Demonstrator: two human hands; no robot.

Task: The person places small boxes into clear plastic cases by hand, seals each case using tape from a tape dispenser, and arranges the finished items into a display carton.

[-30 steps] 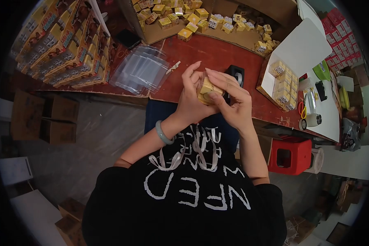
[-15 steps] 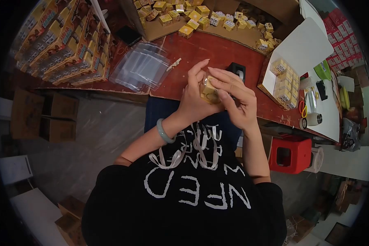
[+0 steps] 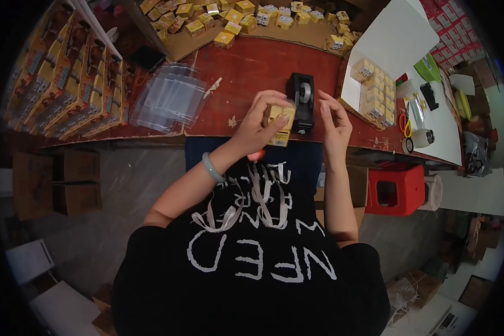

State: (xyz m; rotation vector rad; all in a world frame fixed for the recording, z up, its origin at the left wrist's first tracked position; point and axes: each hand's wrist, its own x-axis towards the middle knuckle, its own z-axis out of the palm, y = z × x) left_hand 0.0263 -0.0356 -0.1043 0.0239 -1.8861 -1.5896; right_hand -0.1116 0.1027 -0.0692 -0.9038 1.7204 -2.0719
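My left hand [image 3: 261,122] is closed around a small yellow box [image 3: 280,124], with the thumb lying across its face. The box is held upright near the table's front edge. To its right, my right hand [image 3: 336,120] is raised, thumb and forefinger a little apart; nothing is visible between them. A black tape dispenser [image 3: 302,115] with a roll of tape stands on the red table [image 3: 246,67] between my two hands, the right fingertips just beside it.
Clear plastic bags [image 3: 171,98] lie at the left, by stacked display boxes [image 3: 67,84]. A carton [image 3: 190,47] of small yellow boxes stands at the back. On the right are an open white-lined box [image 3: 347,84] holding similar boxes, scissors [image 3: 405,124] and a red stool [image 3: 396,189].
My right hand has come off the yellow box and moved right, beside the tape dispenser. My left hand keeps the box, now turned. The view has shifted.
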